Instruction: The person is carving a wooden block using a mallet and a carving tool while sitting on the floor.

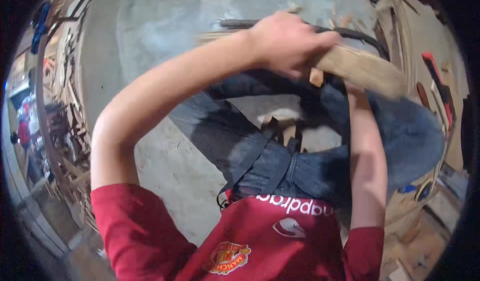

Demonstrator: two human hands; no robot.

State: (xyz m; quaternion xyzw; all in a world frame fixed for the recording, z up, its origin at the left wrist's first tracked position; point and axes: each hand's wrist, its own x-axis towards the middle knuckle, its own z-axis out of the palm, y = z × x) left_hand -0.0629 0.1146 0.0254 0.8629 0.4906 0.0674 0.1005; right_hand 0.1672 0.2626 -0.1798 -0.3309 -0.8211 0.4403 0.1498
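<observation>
A pale wooden board (367, 69), blurred by motion, lies at a slant across the upper middle of the head view. My left hand (295, 46) is closed over it, fingers curled round its upper edge. A small square wooden piece (316, 77) shows just under that hand. My right hand (353, 87) is mostly behind the board, so its fingers are hidden. A long dark bent strip (365, 37) runs just beyond the board. My legs in dark jeans (225, 141) are folded below, with dark straps (282, 166) over them.
A wooden plank (402, 36) stands at the right, near a red-handled tool (435, 73) and a yellow-and-black item (424, 191). Wood offcuts (70, 106) are piled along the left. Small scraps (345, 18) lie on the grey concrete floor (155, 11).
</observation>
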